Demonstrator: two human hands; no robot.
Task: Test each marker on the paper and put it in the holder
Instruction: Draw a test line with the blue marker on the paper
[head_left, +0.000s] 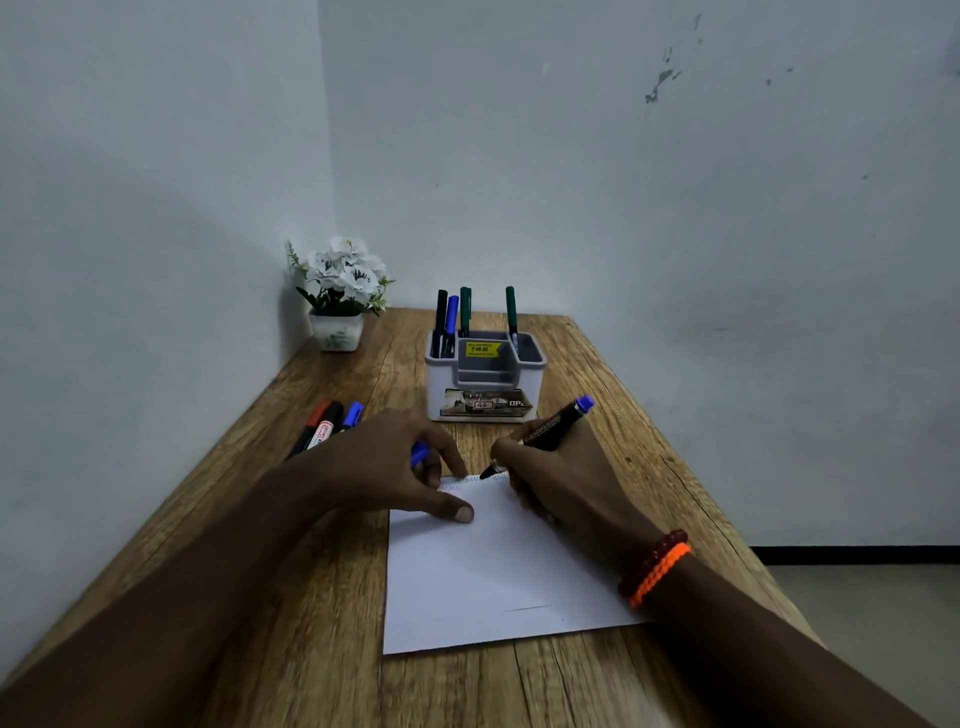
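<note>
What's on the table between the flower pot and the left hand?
Three loose markers lie on the bare wood between the flower pot and the left hand, seen in the head view.

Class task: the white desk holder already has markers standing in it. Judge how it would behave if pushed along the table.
The holder looks like light plastic, so it would probably slide. Its markers stand tall, loose and mostly left, so they may rattle; tipping seems unlikely given the broad base.

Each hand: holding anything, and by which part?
Right hand grips the marker low on its barrel, near the tip. Left hand holds the blue cap in its fingers.
</note>
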